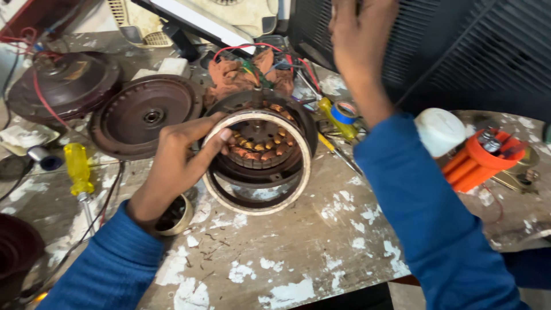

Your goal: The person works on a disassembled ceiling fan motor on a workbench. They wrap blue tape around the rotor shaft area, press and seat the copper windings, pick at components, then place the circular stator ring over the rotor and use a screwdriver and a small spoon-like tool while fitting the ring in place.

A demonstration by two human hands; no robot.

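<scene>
My left hand [181,152] reaches in from the near left and pinches the cream-edged metal ring [258,163] at its left rim, thumb on the inside and fingers curled over the outside. The ring sits at the middle of the workbench [298,252], tilted, leaning around the fan motor core [261,140] with its copper windings, which rests in a dark round housing. My right hand [359,40] is raised at the far side, fingers loosely spread and flat against a black slatted panel [470,51]; it holds nothing that I can see. To the left lies a brown motor cover [143,115], and farther left another dark round cover [63,83]. A yellow-handled screwdriver [77,169] lies near the left edge. On the right stand a white cap [439,131] and an orange holder [479,161] with tools in it. A roll of blue tape [344,112] lies just beyond the motor.
</scene>
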